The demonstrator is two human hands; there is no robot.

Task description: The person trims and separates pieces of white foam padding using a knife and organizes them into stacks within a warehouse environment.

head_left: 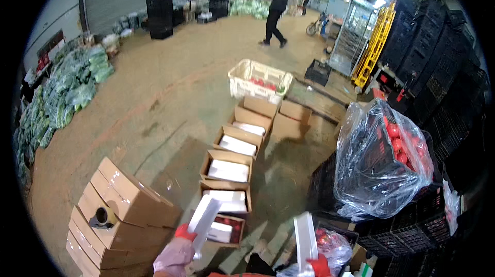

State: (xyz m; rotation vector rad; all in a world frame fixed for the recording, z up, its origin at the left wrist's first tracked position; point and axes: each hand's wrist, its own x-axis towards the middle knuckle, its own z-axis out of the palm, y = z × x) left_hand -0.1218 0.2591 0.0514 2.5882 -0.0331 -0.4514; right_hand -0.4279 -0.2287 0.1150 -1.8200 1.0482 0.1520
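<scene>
My left hand [184, 232], in a red glove with a pink sleeve, grips a long white tray [203, 220], tilted over the nearest cardboard box [238, 244]. That box contains dark red produce with a white piece [220, 232] lying on part of it. My right hand [319, 265], also red-gloved, is closed on the lower end of another white tray [306, 238], held nearly upright. Close beside it is red produce [325, 236] in clear plastic. Beyond the nearest box runs a row of open cartons [206, 159], with white pieces [228, 171] inside.
Stacked cardboard boxes [129, 220] with a tape roll [104, 217] stand at left. A cream crate [245, 91] of red produce ends the row. At right, a plastic-covered black crate [356, 158] holds red produce. A person [278, 1] walks at the back. Bagged greens [62, 89] line the left wall.
</scene>
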